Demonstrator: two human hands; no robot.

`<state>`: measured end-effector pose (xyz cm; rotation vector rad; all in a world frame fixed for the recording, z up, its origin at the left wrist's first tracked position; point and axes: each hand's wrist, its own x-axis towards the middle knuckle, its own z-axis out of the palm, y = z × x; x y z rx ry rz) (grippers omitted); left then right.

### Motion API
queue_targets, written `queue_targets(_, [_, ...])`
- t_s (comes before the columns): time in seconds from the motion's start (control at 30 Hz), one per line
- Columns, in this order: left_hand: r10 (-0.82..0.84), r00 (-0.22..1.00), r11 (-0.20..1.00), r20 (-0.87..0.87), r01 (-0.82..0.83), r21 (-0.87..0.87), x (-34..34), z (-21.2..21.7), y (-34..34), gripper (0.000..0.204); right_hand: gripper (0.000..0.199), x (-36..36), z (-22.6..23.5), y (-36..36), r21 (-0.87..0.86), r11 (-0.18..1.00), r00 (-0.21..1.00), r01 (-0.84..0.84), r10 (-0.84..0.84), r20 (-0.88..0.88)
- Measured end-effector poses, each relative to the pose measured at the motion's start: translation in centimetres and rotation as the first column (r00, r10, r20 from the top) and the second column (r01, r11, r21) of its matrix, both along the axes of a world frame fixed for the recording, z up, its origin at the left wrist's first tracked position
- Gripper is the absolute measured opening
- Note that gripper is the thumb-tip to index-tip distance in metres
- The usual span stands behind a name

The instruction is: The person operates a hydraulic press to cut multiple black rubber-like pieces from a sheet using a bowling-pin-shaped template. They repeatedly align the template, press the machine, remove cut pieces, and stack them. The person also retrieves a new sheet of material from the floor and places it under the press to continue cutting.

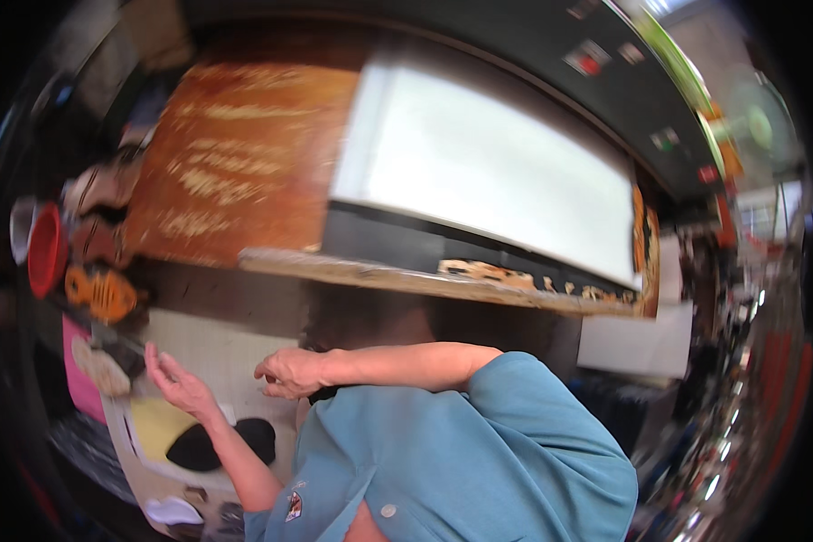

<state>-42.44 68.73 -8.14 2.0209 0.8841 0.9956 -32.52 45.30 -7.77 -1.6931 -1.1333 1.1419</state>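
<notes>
My left hand [182, 384] is raised over the pale side table [217, 334], palm turned up, fingers stretched out and nothing in it. To its right, in front of my body, my right hand [294, 372] points left with its fingers loosely bent and a little apart. No object shows in it. Below my left hand lies a black flat rounded piece [239, 444], partly behind my forearm, next to a yellow sheet [158, 425]. Left of that hand is a cream-coloured lump [107, 369] beside a dark item that is too blurred to name.
A worn brown workbench [253, 154] with a bright white panel [488, 154] stands ahead; its wooden front edge [352, 274] is chipped. At left are a red bowl-like container [47, 251] and an orange slotted object [104, 294]. A white sheet [637, 341] sits at right.
</notes>
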Motion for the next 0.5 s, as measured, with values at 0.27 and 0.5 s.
queue_targets(0.27, [-0.863, 0.459, 0.446, -0.213, 0.888, 0.108, 19.9, 7.6, -25.5, 0.045, 0.046, 2.2, 1.5, -21.3, 0.107, 0.797, 0.799, 0.594, -0.6, 0.037])
queue_targets(0.5, [-0.636, 0.301, 0.046, -0.711, 0.934, 0.354, 28.1, 5.1, -41.2, 0.072, 0.043, -2.7, 1.0, -35.5, 0.027, 0.429, 0.43, 0.903, -0.901, -0.064])
